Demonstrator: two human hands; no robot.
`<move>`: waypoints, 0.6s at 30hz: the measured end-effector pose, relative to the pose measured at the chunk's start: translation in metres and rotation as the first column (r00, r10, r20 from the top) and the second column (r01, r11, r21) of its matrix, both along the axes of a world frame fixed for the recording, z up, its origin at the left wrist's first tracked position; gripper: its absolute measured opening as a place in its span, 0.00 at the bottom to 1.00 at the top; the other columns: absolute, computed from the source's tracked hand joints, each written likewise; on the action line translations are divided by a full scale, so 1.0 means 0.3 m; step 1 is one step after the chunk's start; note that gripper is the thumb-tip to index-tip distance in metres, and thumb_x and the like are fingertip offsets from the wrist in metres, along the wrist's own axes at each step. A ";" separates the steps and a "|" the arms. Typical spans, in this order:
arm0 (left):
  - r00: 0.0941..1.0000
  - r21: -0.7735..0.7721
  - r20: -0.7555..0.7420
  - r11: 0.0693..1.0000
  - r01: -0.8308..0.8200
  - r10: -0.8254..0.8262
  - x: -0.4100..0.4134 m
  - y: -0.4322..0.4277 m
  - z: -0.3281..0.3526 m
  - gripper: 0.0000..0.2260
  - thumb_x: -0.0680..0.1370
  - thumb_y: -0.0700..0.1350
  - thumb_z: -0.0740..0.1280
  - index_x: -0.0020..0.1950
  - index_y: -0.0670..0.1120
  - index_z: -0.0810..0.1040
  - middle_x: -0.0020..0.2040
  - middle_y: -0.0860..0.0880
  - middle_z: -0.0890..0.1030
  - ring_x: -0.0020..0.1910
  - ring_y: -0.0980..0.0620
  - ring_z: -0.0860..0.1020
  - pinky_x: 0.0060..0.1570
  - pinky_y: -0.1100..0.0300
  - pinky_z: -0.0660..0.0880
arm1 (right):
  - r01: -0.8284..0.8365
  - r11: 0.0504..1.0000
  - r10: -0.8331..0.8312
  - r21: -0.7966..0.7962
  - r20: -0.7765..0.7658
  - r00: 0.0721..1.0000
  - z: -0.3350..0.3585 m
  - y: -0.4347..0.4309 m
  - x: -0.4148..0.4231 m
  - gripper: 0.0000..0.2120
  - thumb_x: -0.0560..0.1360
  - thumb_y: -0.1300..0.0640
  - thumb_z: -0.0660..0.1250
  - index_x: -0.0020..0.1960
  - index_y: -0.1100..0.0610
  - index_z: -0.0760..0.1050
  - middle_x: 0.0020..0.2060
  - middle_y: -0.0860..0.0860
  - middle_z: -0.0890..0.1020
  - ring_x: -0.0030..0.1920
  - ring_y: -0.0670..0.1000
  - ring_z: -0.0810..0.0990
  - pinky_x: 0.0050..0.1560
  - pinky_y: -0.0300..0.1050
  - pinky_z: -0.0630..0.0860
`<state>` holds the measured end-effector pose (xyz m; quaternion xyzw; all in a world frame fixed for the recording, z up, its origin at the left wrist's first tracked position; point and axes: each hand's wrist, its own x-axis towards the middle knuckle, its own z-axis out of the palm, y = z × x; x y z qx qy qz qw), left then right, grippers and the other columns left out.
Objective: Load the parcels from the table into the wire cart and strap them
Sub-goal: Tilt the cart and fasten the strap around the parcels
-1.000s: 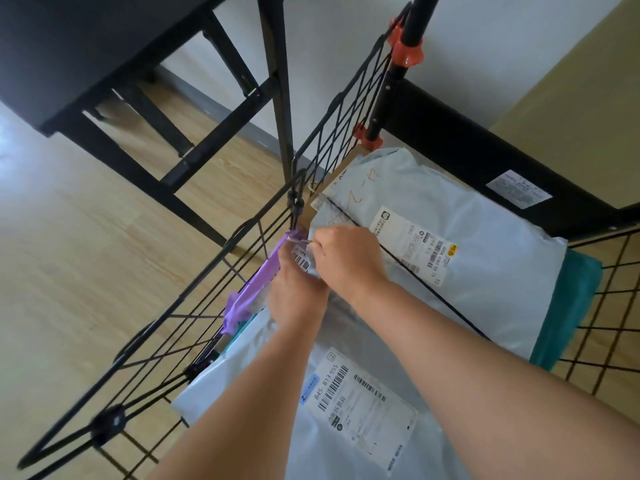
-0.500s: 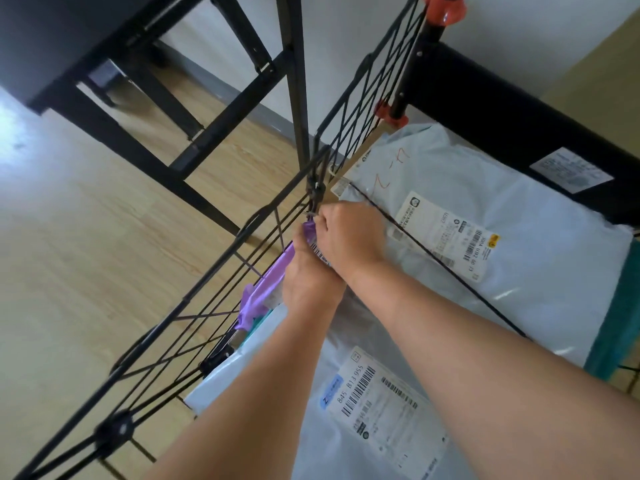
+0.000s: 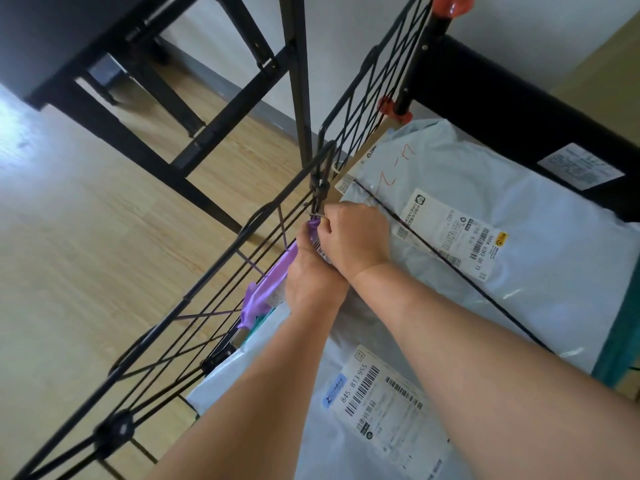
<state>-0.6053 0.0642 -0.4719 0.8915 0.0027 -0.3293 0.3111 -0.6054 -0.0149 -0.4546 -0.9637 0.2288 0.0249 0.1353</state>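
Several grey and white mailer parcels lie in the black wire cart: a pale blue-grey parcel at the back, a grey one with a barcode label in front, and a purple parcel against the left wire wall. A thin black strap cord runs diagonally over the back parcel. My right hand pinches the cord's metal hook end at the cart's left rim. Just below it, my left hand grips there too, fingers curled; what exactly it holds is hidden.
A black table with slanted legs stands at the upper left on the wooden floor. A black parcel with a white label lies at the cart's back. Orange clips sit on the cart's upright pole.
Both hands have risen slightly toward the top of the left wire wall, bringing the hook end nearer the rim. The camera has moved closer.
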 end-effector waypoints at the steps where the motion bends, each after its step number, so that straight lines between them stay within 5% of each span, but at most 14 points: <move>1: 1.000 -0.001 -0.002 1.000 -0.008 0.008 0.000 -0.001 -0.004 0.34 0.75 0.53 0.67 0.77 0.58 0.53 0.57 0.47 0.81 0.57 0.45 0.78 0.48 0.56 0.71 | -0.003 1.000 0.003 0.001 0.001 1.000 -0.004 -0.005 0.002 0.14 0.82 0.54 0.57 0.58 0.57 0.79 0.51 0.54 0.83 0.51 0.56 0.82 0.42 0.42 0.64; 9: 1.000 0.005 0.020 1.000 -0.022 0.022 -0.005 -0.006 -0.016 0.32 0.74 0.52 0.67 0.75 0.60 0.57 0.44 0.54 0.75 0.54 0.45 0.78 0.44 0.57 0.69 | -0.009 1.000 0.009 0.002 0.002 1.000 -0.025 -0.023 0.007 0.13 0.81 0.54 0.58 0.57 0.57 0.79 0.51 0.55 0.84 0.52 0.56 0.82 0.42 0.41 0.64; 18: 1.000 0.007 0.001 1.000 -0.014 0.014 -0.005 -0.007 -0.003 0.32 0.73 0.54 0.70 0.73 0.61 0.58 0.42 0.56 0.73 0.55 0.47 0.78 0.44 0.58 0.68 | -0.135 0.990 0.134 -0.027 -0.038 0.990 -0.021 -0.032 0.005 0.12 0.81 0.53 0.58 0.59 0.55 0.77 0.50 0.54 0.83 0.52 0.57 0.82 0.43 0.44 0.66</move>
